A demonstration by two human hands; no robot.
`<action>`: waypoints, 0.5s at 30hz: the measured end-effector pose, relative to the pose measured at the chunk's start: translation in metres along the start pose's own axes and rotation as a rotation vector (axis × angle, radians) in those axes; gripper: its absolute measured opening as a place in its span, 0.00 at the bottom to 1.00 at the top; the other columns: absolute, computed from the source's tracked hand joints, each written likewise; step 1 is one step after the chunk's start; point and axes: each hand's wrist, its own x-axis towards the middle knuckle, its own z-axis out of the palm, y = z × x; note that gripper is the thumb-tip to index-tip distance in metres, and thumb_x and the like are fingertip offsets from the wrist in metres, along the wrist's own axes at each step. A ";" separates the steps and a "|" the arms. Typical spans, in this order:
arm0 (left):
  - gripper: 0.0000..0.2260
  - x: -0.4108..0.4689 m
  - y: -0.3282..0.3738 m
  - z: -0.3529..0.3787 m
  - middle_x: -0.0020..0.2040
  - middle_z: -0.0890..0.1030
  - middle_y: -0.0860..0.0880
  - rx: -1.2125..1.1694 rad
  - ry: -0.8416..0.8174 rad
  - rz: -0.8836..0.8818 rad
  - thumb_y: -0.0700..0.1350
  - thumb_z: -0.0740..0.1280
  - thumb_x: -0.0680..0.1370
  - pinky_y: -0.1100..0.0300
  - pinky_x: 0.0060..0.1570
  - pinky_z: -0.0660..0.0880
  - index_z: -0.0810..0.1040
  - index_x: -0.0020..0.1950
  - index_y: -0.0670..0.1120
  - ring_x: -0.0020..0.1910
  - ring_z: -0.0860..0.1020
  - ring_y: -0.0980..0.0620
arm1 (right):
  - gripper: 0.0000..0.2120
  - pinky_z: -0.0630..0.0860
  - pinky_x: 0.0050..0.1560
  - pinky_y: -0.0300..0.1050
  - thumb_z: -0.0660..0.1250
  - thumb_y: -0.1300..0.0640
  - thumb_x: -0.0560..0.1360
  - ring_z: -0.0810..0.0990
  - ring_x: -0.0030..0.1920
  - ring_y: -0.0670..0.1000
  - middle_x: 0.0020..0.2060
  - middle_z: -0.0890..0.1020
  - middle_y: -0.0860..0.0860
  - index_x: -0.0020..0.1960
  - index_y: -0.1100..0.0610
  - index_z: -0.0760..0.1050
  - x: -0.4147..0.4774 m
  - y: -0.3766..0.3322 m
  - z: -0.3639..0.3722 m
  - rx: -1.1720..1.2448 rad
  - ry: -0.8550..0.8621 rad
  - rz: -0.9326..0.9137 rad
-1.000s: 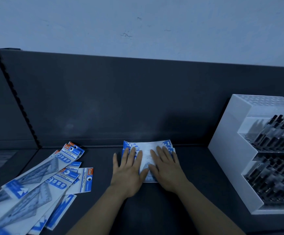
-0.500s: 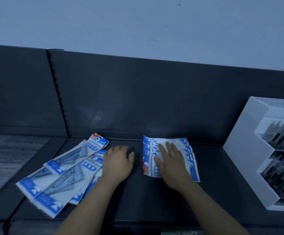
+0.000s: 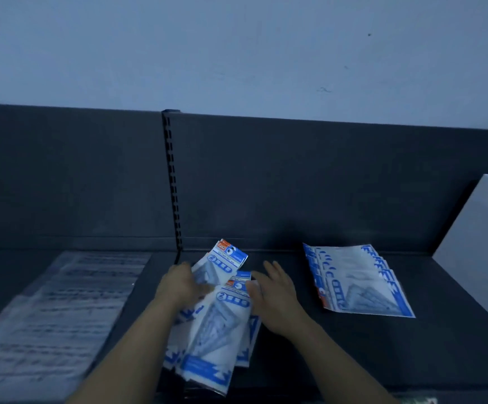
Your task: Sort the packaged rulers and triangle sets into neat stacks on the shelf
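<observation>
A loose bunch of long blue-and-white triangle-set packs (image 3: 216, 325) lies on the dark shelf (image 3: 339, 354), pointing from the front edge toward the back. My left hand (image 3: 180, 282) holds the bunch at its left upper side, fingers curled over the packs. My right hand (image 3: 273, 287) presses against the bunch's right edge with straight fingers. To the right, a fanned stack of shorter blue-and-white packs (image 3: 359, 282) lies flat, with no hand on it.
A white display stand (image 3: 481, 246) occupies the far right of the shelf. Clear packets with printed lines (image 3: 53, 310) cover the neighbouring shelf section on the left. A slotted black upright (image 3: 173, 185) divides the dark back panel.
My right hand left the short-pack stack and moved left to the long packs. Both hands have drawn the spread-out long packs into one bunch. The camera view shifted left.
</observation>
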 end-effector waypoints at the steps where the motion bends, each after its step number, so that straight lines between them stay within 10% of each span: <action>1: 0.24 0.003 -0.003 -0.003 0.51 0.81 0.45 -0.092 -0.014 0.005 0.58 0.77 0.65 0.55 0.47 0.77 0.75 0.51 0.45 0.47 0.80 0.46 | 0.24 0.45 0.76 0.48 0.48 0.43 0.81 0.46 0.78 0.51 0.78 0.54 0.53 0.73 0.51 0.64 0.001 -0.006 0.004 0.009 0.013 0.012; 10: 0.11 0.013 -0.031 -0.034 0.43 0.80 0.46 -0.328 0.104 0.107 0.48 0.75 0.71 0.59 0.39 0.71 0.77 0.46 0.45 0.41 0.78 0.47 | 0.20 0.68 0.65 0.46 0.58 0.46 0.73 0.70 0.68 0.56 0.61 0.77 0.58 0.53 0.59 0.79 0.011 -0.043 0.028 0.110 0.123 0.220; 15: 0.07 0.012 -0.046 -0.046 0.45 0.82 0.43 -0.569 0.038 0.097 0.41 0.73 0.73 0.51 0.47 0.78 0.78 0.48 0.42 0.44 0.81 0.44 | 0.19 0.59 0.69 0.42 0.65 0.49 0.76 0.61 0.73 0.54 0.73 0.64 0.56 0.64 0.56 0.75 0.010 -0.067 0.021 0.047 0.111 0.231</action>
